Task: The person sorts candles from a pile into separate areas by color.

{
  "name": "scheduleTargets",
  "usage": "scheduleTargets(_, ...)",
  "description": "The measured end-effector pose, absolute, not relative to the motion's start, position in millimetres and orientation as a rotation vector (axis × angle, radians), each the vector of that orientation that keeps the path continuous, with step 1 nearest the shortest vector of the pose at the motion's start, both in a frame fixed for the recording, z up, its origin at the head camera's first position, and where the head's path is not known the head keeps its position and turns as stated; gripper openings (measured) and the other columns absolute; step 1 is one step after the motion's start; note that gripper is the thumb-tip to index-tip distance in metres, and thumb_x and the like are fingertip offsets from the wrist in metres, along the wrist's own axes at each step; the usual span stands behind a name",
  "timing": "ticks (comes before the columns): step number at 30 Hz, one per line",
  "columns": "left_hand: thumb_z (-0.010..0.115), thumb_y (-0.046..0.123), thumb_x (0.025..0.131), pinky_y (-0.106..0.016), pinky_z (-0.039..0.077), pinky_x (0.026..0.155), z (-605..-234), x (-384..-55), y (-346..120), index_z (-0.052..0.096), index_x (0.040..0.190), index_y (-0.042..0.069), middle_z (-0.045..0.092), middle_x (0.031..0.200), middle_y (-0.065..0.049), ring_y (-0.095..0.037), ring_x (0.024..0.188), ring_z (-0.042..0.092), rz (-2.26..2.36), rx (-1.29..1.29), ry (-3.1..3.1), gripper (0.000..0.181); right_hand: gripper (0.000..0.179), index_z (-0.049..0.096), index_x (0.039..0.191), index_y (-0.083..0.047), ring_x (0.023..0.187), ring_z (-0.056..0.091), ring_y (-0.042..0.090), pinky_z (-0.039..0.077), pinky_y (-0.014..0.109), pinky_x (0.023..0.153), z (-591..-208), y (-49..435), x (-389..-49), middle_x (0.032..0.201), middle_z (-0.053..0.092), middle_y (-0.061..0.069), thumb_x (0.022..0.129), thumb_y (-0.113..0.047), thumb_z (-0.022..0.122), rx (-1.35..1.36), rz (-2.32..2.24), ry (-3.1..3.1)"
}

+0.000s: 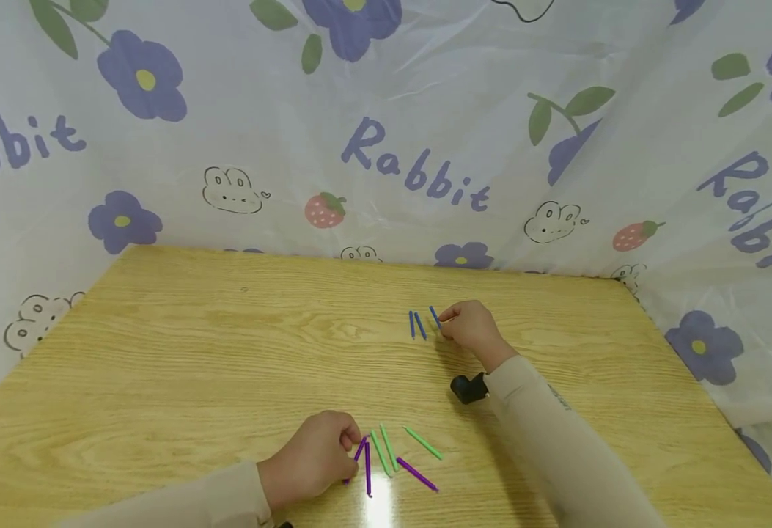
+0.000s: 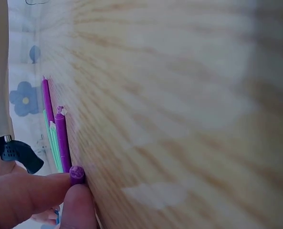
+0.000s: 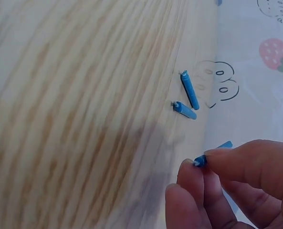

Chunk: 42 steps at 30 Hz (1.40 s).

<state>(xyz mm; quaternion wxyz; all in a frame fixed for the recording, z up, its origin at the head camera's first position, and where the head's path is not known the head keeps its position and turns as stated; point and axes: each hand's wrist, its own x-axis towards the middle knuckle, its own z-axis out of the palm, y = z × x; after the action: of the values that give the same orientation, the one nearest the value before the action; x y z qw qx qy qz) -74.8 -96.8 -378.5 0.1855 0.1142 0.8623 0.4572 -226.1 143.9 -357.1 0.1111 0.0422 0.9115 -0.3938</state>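
Note:
My left hand [image 1: 311,458] is at the near middle of the table, pinching a thin purple candle [image 2: 77,174] between thumb and finger. A second purple candle [image 1: 369,469] lies just right of it, and a third purple candle [image 1: 417,474] lies slanted farther right. Two green candles [image 1: 380,453] lie side by side between them; another green candle [image 1: 423,443] is set apart. Farther back, my right hand [image 1: 471,328] pinches a blue candle [image 3: 200,161] by its wick end. Two more blue candles [image 1: 416,325] lie left of that hand, their wicks visible in the right wrist view.
The wooden table [image 1: 227,352] meets a white printed curtain [image 1: 260,147] at its back and sides. A black wrist camera [image 1: 468,388] sits below the right sleeve.

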Motion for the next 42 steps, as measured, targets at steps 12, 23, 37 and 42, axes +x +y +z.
scheduleTargets(12,0.068,-0.017,0.068,-0.025,0.044,0.058,-378.2,-74.6,-97.9,0.06,0.086,-0.002,0.049,0.077,-0.006,-0.018,0.07,0.046,1.313,0.316,2.403,0.024,0.022,0.068,0.112,0.001,0.068,0.062,0.014,0.053,0.027,0.063,-364.1,140.8,-237.6,0.095,0.069,0.013,0.091,-0.003,0.062,0.217,-1.31,2.554)
scheduleTargets(23,0.07,-0.016,0.07,-0.026,0.045,0.06,-378.0,-74.7,-99.1,0.06,0.086,-0.001,0.05,0.078,-0.006,-0.018,0.072,0.046,1.307,0.317,2.393,0.025,0.027,0.064,0.117,0.004,0.072,0.062,0.014,0.055,0.027,0.065,-370.4,139.2,-242.9,0.094,0.065,0.01,0.091,0.001,0.061,0.291,-1.488,2.381)
scheduleTargets(37,0.07,-0.016,0.07,-0.025,0.044,0.059,-377.4,-74.0,-99.8,0.06,0.087,-0.002,0.05,0.079,-0.006,-0.018,0.07,0.046,1.308,0.329,2.388,0.024,0.025,0.065,0.114,0.005,0.069,0.062,0.015,0.054,0.028,0.063,-366.0,133.9,-241.3,0.087,0.066,0.01,0.09,0.002,0.06,0.276,-1.43,2.436)
scheduleTargets(42,0.069,-0.016,0.07,-0.025,0.043,0.058,-378.3,-73.9,-99.9,0.06,0.086,-0.002,0.05,0.079,-0.006,-0.018,0.07,0.045,1.317,0.33,2.387,0.024,0.022,0.067,0.111,0.005,0.068,0.061,0.014,0.054,0.027,0.062,-364.6,131.8,-240.5,0.081,0.065,0.008,0.089,0.002,0.061,0.289,-1.413,2.456)
